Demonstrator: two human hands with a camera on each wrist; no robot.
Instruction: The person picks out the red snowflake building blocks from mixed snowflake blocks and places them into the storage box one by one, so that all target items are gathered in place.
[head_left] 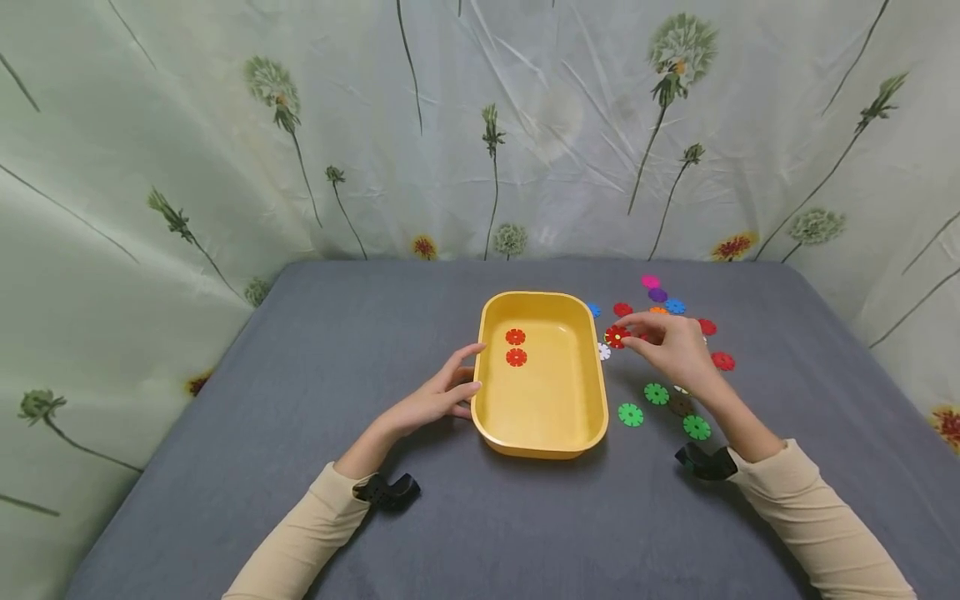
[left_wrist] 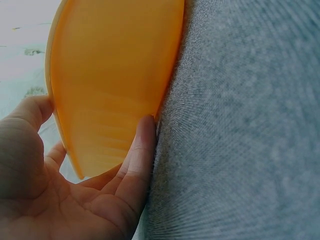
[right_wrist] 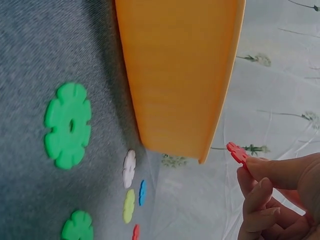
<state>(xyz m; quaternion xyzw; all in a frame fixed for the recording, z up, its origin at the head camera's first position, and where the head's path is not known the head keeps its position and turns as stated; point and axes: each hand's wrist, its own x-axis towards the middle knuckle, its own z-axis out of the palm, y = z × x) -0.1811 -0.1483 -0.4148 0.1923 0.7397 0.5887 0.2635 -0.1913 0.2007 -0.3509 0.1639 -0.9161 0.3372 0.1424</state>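
A yellow plastic bin (head_left: 540, 417) stands on the table with two red notched discs (head_left: 516, 357) lying flat inside. My left hand (head_left: 435, 396) rests against the bin's left side, its digits spread between the rim and the outer wall (left_wrist: 110, 90). Beyond the right rim, my right hand (head_left: 675, 346) pinches a red notched disc (right_wrist: 236, 152) between thumb and fingertips, raised off the table. Close under it lie a white disc (right_wrist: 129, 169), a yellow disc (right_wrist: 129, 206) and a blue disc (right_wrist: 142, 192). Part of the pile is hidden by the right hand.
Right of the bin, several loose discs are scattered on the grey table cloth (head_left: 375, 333): green discs (head_left: 656, 393) nearer me, a brown disc (head_left: 681, 405), red discs (head_left: 723, 361) and a purple disc (head_left: 657, 295) farther back. A dandelion-print curtain (head_left: 450, 125) hangs behind.
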